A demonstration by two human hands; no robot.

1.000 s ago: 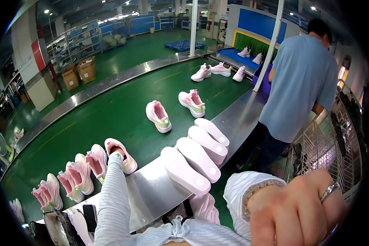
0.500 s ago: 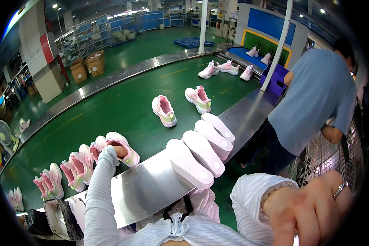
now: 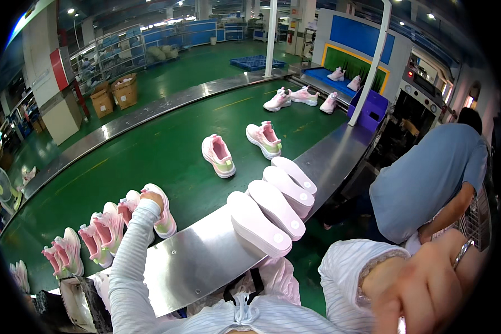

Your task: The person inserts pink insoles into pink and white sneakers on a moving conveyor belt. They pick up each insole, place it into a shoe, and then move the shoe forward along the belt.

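Observation:
My left hand (image 3: 152,200) grips a pink and white sneaker (image 3: 166,221) at its opening, over the green belt beside the metal ledge; the fingertips are partly hidden in the shoe. To its left, several matching sneakers (image 3: 109,227) stand in a row. My right hand (image 3: 426,275) is raised close to the camera at the lower right, with its fingers curled and a ring on one finger. A small shiny metal bit shows low between its fingers, too little to name. Several pale pink shoe soles (image 3: 261,224) lie side by side on the ledge.
Two more sneakers (image 3: 219,156) stand mid-belt, others near a machine opening (image 3: 350,69) at the far end. A white post (image 3: 371,61) and a purple bin (image 3: 369,111) are beside it. A co-worker in a blue shirt (image 3: 428,178) bends over a wire rack at right.
My left hand has shifted slightly left with the sneaker, which has turned more upright in view. My right hand stays curled. The co-worker has bent lower and reaches down.

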